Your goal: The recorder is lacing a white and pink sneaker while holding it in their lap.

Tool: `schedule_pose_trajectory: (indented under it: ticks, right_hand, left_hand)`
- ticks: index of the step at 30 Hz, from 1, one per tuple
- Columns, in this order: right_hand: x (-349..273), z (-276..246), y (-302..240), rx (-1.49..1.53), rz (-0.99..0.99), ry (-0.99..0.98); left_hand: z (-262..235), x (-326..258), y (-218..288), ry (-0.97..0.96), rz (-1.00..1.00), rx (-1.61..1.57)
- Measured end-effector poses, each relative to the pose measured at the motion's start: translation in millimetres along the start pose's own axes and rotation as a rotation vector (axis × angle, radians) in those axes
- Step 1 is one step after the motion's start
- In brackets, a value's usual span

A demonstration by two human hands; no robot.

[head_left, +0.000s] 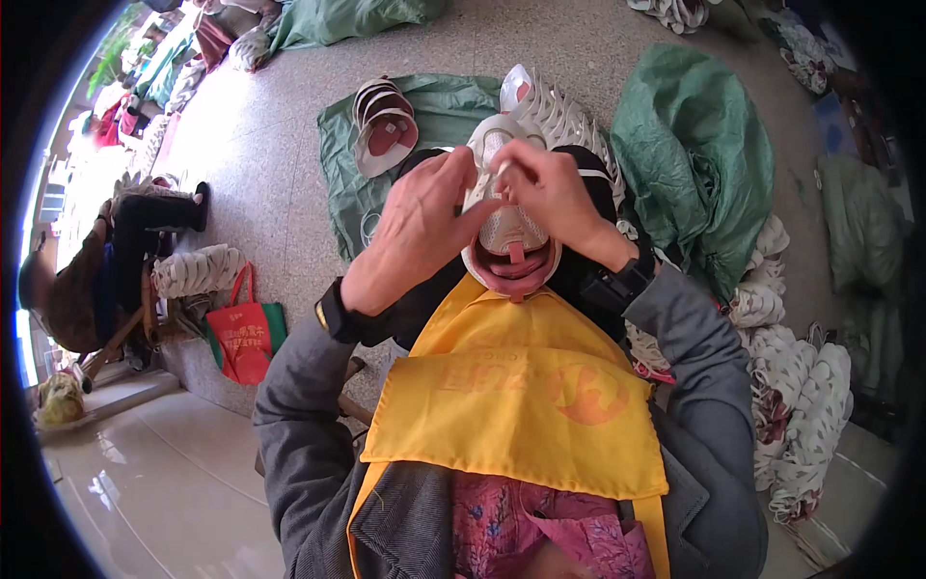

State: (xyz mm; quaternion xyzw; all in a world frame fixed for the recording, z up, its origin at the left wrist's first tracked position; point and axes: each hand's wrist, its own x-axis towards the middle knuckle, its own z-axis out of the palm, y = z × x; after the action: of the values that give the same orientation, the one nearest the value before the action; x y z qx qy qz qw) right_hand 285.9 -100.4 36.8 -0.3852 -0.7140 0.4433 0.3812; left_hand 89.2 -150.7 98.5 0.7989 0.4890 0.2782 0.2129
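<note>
A white shoe upper with a pink lining rests on my lap between my knees, its opening toward me. My left hand bends over its left side, the fingertips drawn together at the eyelet area. From the other side my right hand reaches over the top, thumb and forefinger pinched. What sits between the fingers of either hand, perhaps a thin white lace, is too small to make out. A yellow apron covers my front just below the upper.
Stacked uppers lie on a green sheet ahead to the left. A row of white uppers and a green sack are to the right. More bundled uppers lie lower right. A red bag and a seated person are left.
</note>
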Motion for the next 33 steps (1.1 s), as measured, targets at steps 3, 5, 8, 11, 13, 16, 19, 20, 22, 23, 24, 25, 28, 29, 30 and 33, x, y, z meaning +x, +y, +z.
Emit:
schedule_pose_trajectory:
  ticks: [3, 5, 8, 11, 13, 16, 19, 20, 22, 23, 24, 25, 28, 29, 30, 33]
  right_hand:
    - [3, -10, 5, 0.305, 0.262, 0.054]
    - [1, -13, 12, 0.332, 0.262, 0.1]
    - [-5, -2, 12, -0.077, 0.062, 0.078]
    - [0, 7, 5, -0.281, 0.008, 0.069]
    - [4, 11, 2, -0.387, -0.074, 0.057]
    - [5, 15, 6, -0.365, -0.051, 0.079]
    - [6, 15, 8, -0.344, -0.067, 0.07]
    - [6, 16, 7, -0.346, -0.065, 0.067]
    - [7, 17, 5, -0.351, -0.061, 0.064]
    - [7, 17, 7, -0.377, -0.058, 0.073]
    - [8, 18, 9, -0.403, -0.056, 0.081]
    - [8, 19, 10, -0.427, -0.053, 0.089]
    - [11, 19, 8, -0.37, 0.004, 0.074]
    - [11, 19, 7, -0.378, -0.009, 0.077]
    - [11, 18, 7, -0.386, -0.021, 0.08]
    - [10, 19, 8, -0.416, -0.045, 0.081]
  left_hand:
    - [29, 3, -24, 0.123, 0.058, 0.002]
    - [40, 4, -30, 0.124, 0.049, 0.022]
    - [52, 8, -27, 0.155, -0.003, 0.078]
    - [58, 15, -32, 0.106, -0.096, 0.119]
    - [54, 16, -33, 0.105, -0.088, 0.118]
    - [51, 14, -34, 0.092, -0.084, 0.105]
    - [55, 13, -34, 0.188, -0.008, 0.161]
    - [57, 13, -33, 0.24, 0.029, 0.193]
    - [56, 11, -33, 0.198, 0.034, 0.196]
    - [56, 11, -33, 0.176, 0.037, 0.197]
    - [56, 11, -34, 0.175, 0.061, 0.218]
    - [57, 11, -36, 0.172, 0.083, 0.24]
    - [59, 11, -34, 0.195, 0.087, 0.288]
    - [59, 11, -33, 0.207, 0.078, 0.3]
    - [58, 11, -32, 0.196, 0.085, 0.281]
    - [56, 9, -33, 0.173, 0.11, 0.261]
